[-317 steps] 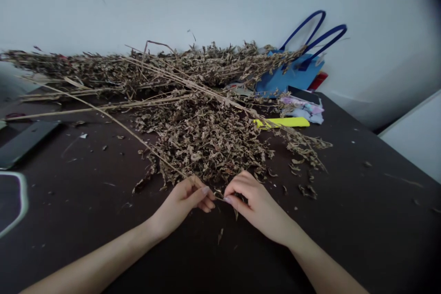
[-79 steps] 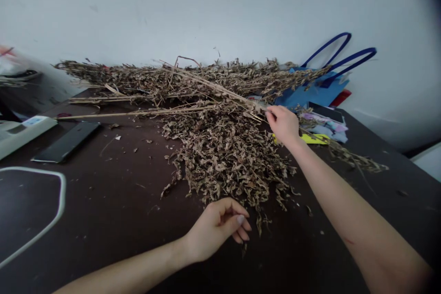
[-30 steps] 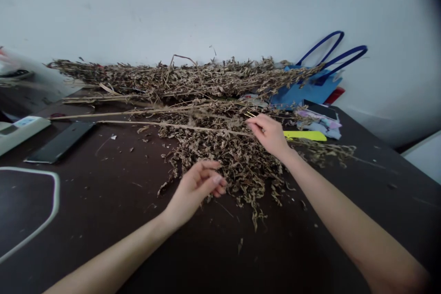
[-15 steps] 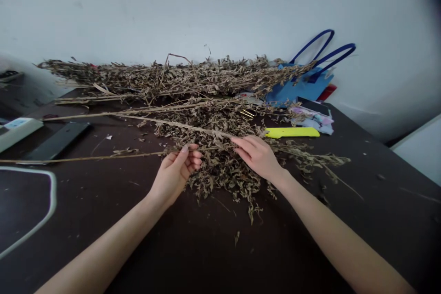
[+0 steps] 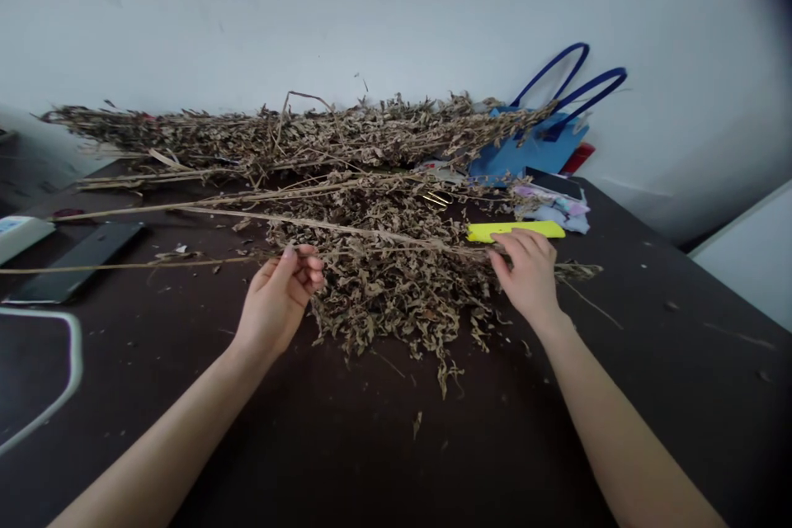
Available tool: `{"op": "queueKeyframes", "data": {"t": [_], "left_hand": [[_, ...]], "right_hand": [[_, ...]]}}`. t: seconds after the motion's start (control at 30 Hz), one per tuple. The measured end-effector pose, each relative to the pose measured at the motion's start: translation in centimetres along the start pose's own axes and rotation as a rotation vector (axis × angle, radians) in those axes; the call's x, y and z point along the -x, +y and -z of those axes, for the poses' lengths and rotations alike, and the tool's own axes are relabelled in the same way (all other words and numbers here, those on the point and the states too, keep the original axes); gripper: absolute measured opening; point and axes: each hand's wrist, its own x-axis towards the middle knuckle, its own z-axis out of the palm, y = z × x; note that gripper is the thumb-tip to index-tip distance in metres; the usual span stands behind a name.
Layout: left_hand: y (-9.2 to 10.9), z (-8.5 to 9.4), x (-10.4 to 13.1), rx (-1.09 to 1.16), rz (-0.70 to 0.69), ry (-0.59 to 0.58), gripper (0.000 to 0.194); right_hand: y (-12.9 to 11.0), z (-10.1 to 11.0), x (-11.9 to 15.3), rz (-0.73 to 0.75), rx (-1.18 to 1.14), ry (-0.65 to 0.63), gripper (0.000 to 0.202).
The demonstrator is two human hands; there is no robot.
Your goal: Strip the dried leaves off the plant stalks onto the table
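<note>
A heap of dried leaves (image 5: 396,289) lies on the dark table between my hands. My left hand (image 5: 281,293) pinches a long thin dried stem (image 5: 186,264) that runs off to the left edge. At the right of the heap, my right hand (image 5: 525,272) has its fingers curled at the leafy end of the stems, beside a yellow object (image 5: 513,230); what lies under its fingertips is hidden. Another long stalk (image 5: 297,221) crosses over the heap.
A big bundle of dried plants (image 5: 309,136) lies along the wall. Behind on the right are a blue bag (image 5: 525,158) and a cloth (image 5: 560,208). A black flat device (image 5: 80,260), a white block (image 5: 21,238) and a white cable (image 5: 75,355) are at left.
My right hand has moved right along the stems to the heap's right side. My left hand has shifted slightly left with the stem. The whole view has shifted slightly.
</note>
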Motion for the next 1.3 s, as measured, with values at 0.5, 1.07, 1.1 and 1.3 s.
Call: {"op": "queueKeyframes", "data": {"t": [0.5, 1.07, 1.1, 1.3], "left_hand": [[1.5, -0.2, -0.7, 0.149, -0.073, 0.105, 0.034], [3.1, 0.0, -1.2, 0.178, -0.157, 0.135, 0.037], [3.2, 0.0, -1.1, 0.180, -0.159, 0.130, 0.037], [3.3, 0.0, -1.2, 0.187, -0.154, 0.136, 0.035]], "right_hand": [[2.7, 3.6, 0.0, -0.275, -0.351, -0.001, 0.025], [4.0, 2.7, 0.5, -0.240, -0.173, -0.127, 0.050], [3.9, 2.7, 0.5, -0.252, -0.183, -0.129, 0.050], [4.2, 2.1, 0.7, -0.375, -0.309, -0.111, 0.060]]}}
